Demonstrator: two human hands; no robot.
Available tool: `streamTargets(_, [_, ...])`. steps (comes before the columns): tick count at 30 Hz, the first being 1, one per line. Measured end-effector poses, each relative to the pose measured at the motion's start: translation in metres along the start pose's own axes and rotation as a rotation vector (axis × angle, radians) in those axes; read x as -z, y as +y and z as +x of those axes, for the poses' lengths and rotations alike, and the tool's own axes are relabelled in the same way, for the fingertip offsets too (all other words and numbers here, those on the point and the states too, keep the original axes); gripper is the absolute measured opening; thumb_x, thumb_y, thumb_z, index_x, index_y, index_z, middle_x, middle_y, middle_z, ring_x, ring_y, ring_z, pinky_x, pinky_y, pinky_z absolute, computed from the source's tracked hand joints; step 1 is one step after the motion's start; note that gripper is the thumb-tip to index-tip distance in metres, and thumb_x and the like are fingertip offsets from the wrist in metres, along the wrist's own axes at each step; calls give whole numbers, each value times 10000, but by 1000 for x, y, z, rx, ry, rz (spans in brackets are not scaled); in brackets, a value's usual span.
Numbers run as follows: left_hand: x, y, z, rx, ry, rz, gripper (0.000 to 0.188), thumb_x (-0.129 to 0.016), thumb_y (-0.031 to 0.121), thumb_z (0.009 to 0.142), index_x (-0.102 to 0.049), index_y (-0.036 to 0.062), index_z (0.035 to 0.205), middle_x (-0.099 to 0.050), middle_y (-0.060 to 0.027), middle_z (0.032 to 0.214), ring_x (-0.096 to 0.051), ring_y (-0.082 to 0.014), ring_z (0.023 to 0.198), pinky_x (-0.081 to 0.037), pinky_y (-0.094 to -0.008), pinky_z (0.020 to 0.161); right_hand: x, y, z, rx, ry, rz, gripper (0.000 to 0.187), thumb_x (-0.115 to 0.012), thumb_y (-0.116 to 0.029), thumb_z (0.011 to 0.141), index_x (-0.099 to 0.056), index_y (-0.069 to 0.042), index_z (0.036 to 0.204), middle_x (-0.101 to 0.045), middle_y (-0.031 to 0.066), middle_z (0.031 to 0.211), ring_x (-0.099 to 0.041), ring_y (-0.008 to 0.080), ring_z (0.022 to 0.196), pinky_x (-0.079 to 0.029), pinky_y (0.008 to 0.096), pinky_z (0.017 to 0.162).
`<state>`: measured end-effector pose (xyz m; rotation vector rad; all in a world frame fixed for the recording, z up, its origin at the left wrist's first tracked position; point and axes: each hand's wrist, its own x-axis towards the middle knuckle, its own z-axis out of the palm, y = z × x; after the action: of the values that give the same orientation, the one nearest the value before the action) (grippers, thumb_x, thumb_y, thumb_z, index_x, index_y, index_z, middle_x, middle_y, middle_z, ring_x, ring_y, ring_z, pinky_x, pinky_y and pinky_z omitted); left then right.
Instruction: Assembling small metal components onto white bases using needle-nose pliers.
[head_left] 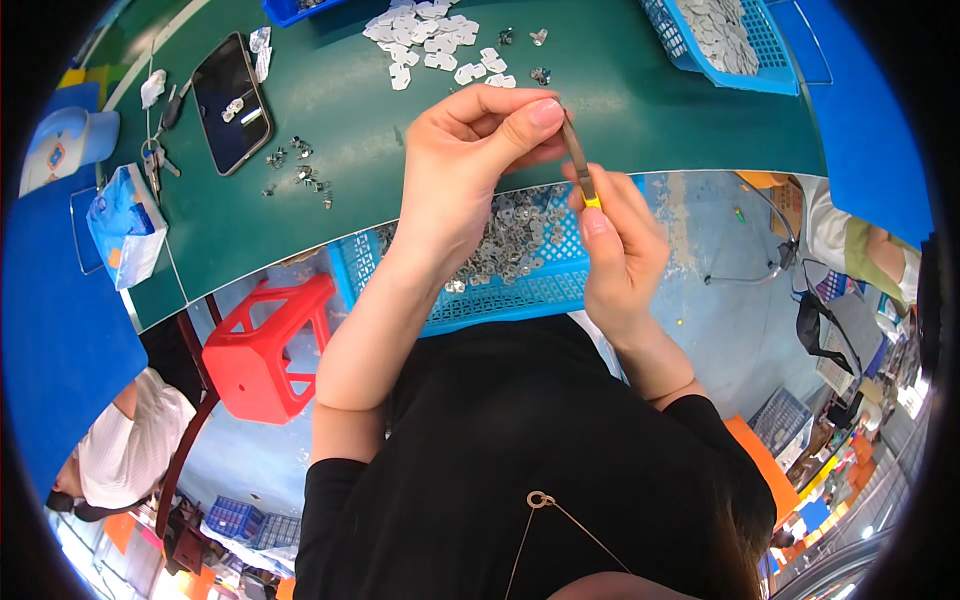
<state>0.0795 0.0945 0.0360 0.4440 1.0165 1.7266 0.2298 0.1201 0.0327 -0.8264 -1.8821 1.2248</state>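
Observation:
My right hand grips a slim grey metal tool with a yellow part at the fingers; its exact kind cannot be made out. The tool slants up to the fingertips of my left hand, which is closed in a pinch near the tool's tip. Whatever lies between the left fingers is hidden. Below both hands, a blue plastic basket on my lap holds many small metal parts. Beyond the hands, flat white-grey pieces lie in a loose pile on the green table.
Small metal clips lie left on the table, near a phone, keys and a tissue pack. A blue basket of flat pieces stands far right. A red stool is lower left. People sit at both sides.

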Motion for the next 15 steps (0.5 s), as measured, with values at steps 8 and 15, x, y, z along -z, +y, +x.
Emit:
streamTargets(8, [4,3,1,107,-44,-95,197,-675,103,806,-634,-25,951,-658,-96,853,-637,-138,739,-535,-254,703,13,6,6,-702,-348,1112,489,-398,-287,871,-467,65,1204,-522,77,845,-447,110,628,-311,206,471])
streamTargets(15, [5,9,12,-241,165,530,111,-698,115,770,-703,43,854,-676,-34,766,-633,-123,677,-495,-235,614,22,11,13,-576,-131,507,491,-382,-289,894,-456,88,1200,-531,62,911,-466,102,720,-328,207,507])
